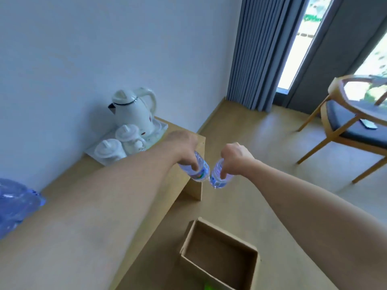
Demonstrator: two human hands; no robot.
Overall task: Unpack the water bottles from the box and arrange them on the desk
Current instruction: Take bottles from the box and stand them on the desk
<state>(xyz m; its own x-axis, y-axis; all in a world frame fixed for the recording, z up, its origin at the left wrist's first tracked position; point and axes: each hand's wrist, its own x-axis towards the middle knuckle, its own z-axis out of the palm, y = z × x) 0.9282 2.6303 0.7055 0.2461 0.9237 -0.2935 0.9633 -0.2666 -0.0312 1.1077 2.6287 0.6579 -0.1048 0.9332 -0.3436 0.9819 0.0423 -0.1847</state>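
Note:
My left hand [184, 146] grips a clear water bottle [201, 171] from above, over the right end of the wooden desk [62, 237]. My right hand [234, 156] grips a second water bottle [218, 181], held in the air just past the desk's end, above the floor. The two bottles hang close together, almost touching. An open cardboard box [219, 256] stands on the floor below, beside the desk; its visible inside shows no bottles.
A white kettle [134, 111] and two lidded white cups [127, 133] sit on a tray [161, 126] at the desk's far end by the wall. Blue plastic-wrapped bottles [14, 206] lie at the desk's left. A wooden chair [351, 126] stands to the right.

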